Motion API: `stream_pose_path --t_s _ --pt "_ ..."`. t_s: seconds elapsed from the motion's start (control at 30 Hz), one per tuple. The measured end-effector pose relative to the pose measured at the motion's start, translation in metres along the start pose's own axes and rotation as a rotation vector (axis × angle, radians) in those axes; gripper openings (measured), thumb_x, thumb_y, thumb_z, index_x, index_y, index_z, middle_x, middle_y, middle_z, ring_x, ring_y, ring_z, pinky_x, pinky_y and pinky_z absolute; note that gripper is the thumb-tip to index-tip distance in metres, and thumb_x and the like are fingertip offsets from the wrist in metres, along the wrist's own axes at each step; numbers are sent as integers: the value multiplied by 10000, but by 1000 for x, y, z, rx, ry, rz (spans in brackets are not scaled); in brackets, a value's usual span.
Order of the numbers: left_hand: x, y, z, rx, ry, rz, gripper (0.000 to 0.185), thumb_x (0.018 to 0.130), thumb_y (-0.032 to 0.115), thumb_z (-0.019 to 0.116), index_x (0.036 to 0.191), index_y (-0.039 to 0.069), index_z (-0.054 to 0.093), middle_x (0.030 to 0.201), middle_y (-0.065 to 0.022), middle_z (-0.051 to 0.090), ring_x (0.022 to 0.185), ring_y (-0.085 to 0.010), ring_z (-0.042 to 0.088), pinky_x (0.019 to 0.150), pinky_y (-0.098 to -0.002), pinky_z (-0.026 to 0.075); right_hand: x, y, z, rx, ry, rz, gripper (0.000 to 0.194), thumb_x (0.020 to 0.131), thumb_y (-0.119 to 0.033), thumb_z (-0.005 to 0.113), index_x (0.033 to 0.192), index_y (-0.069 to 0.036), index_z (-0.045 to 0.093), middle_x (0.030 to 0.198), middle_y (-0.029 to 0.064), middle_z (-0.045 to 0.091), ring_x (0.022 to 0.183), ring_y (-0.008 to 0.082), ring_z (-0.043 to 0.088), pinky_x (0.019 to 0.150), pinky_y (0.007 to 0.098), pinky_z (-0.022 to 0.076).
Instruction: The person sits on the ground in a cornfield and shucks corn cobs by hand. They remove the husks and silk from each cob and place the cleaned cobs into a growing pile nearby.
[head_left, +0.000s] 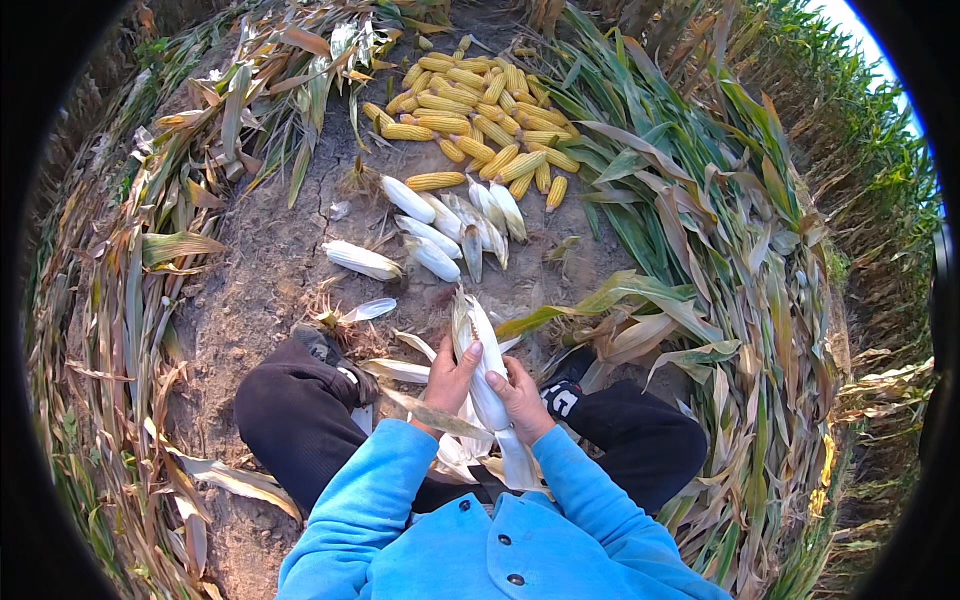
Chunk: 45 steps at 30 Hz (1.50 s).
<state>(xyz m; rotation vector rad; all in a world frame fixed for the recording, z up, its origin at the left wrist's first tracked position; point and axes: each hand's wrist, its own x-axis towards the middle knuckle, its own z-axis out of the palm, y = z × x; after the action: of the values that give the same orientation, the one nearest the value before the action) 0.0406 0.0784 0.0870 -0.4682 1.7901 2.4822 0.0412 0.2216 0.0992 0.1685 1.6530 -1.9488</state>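
Between my legs, my left hand and my right hand both grip an ear of corn in its pale husk. The tip of the ear points away from me. Near the tip the husk is parted, and a narrow strip of the cob shows brownish inside. My left thumb lies along the husk beside this gap, my right thumb lower on the other side. Loose husk leaves hang about my wrists and lie in front of my lap. Just beyond the tip lie several ears in white husks on the soil.
Farther off, a heap of bare yellow corn cobs lies on the dry, cracked soil. Cut corn stalks and leaves are piled on the left and right. Standing corn rises at the right. My shoes flank the ear.
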Motion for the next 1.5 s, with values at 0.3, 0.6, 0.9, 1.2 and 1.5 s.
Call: stream_pose_path --t_s 0.3,0.6,0.9,1.2,1.5 --pt "6 -20 -1 14 -17 82 379 1017 299 471 1222 -4 570 981 -68 654 891 -118 560 804 -266 460 -2 9 -1 -63 83 -80 737 828 -305 745 1359 -3 333 1230 165 521 1121 206 521 977 345 417" --pt "11 -4 -4 116 150 143 254 922 189 647 1072 -16 647 871 -57 659 788 -113 578 713 -266 488 -5 -7 -14 172 -131 67 812 781 -361 737 1409 -25 348 1309 126 484 1214 228 464 1033 369 369" --pt "12 8 -7 252 167 299 176 966 133 566 837 14 579 725 24 520 696 -53 420 607 -247 391 -4 4 -21 45 -127 69 822 759 -338 760 1404 -17 364 1298 119 504 1216 223 468 1056 358 338" --pt "11 -7 -9 -469 216 -163 145 954 115 548 963 26 662 892 -38 665 790 -149 614 768 -299 507 -3 15 -25 185 -229 122 879 725 -346 800 1420 -47 352 1325 105 493 1240 228 465 1064 387 352" --pt "11 -27 0 -889 157 -463 230 997 182 462 1108 23 586 1060 -115 642 955 -247 635 873 -431 533 22 31 -27 165 17 -84 934 708 -455 820 1404 -51 347 1296 107 492 1223 235 470 1027 417 387"
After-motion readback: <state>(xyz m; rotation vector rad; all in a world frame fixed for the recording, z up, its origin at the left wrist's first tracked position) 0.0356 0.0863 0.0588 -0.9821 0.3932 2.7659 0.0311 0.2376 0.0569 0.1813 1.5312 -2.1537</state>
